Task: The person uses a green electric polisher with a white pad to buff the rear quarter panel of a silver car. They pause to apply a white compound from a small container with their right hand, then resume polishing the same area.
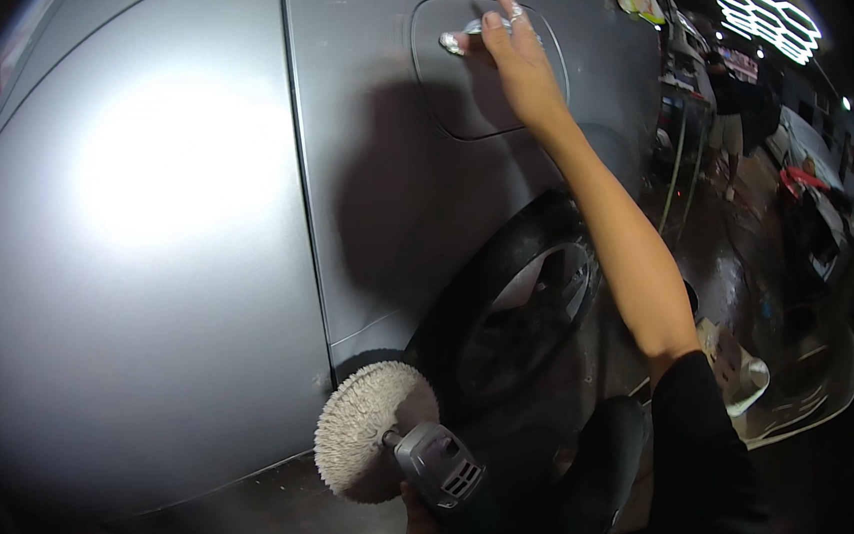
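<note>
No lettering or numbers can be read.

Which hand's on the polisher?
The left hand, low and shadowed beneath the polisher; the right hand is raised at the fuel flap, fingers spread.

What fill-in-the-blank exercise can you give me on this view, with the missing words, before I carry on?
1. The left hand holds a polisher whose round pad is ____ (black/white).
2. The right hand is raised in front of the fuel flap, which sits ____ (above/below) the wheel.
3. The lit lamps at upper right form ____ (hexagons/circles).

Missing words: white; above; hexagons.
</note>
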Demonstrator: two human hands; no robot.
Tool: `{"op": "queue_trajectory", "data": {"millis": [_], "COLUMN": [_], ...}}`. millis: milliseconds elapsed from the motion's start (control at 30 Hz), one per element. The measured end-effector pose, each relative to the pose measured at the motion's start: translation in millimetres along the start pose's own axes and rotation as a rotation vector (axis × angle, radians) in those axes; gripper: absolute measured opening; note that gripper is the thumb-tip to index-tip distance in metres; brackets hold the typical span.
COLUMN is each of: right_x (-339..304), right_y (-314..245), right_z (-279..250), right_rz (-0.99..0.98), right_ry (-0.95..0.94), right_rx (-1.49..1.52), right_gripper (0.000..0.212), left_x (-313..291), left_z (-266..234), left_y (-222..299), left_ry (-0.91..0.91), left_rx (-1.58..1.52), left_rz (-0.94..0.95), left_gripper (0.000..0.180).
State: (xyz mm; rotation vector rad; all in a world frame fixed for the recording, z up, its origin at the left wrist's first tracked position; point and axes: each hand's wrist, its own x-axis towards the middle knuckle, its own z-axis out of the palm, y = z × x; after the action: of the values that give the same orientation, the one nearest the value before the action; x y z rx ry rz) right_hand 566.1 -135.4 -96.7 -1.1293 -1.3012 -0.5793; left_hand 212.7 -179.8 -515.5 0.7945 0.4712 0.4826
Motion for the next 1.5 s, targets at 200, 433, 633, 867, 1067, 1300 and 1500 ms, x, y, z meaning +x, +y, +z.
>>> {"op": "queue_trajectory", "data": {"millis": [200,433,633,867,1067,1300,1500], "right_x": [-4,-84,-140,-56,6,-14,-43], "right_y": [-27,-38,-41,12,58,28,38], "right_z": [39,67,31,-35,-38,-15,-71], "right_rz": [-0.238,-0.644,-0.626,-0.001,0.131,0.078,0.197], "right_ry": [-0.295,-0.441,-0.545,0.071,0.014,-0.121,0.003], "right_rx": [-0.194,-0.642,-0.711,-0.133,-0.267,-0.388,-0.029], "right_gripper": [0.072,0.074,0.076,0.052,0.069,0.069,0.062], "left_x": [6,2,8,13,8,7,7], "left_z": [-10,-6,-3,-16,-39,-34,-27], "left_y": [-14,-8,-9,-28,-60,-72,-66], "left_ry": [0.013,-0.001,-0.112,-0.112,-0.077,-0.165,-0.222], "left_rx": [0.027,-0.016,-0.083,-0.108,0.039,0.153,0.196], "left_rz": [-0.033,-0.029,0.021,0.051,0.03,-0.053,-0.09], "left_gripper": [0.096,0.096,0.095,0.098,0.1,0.1,0.099]}}
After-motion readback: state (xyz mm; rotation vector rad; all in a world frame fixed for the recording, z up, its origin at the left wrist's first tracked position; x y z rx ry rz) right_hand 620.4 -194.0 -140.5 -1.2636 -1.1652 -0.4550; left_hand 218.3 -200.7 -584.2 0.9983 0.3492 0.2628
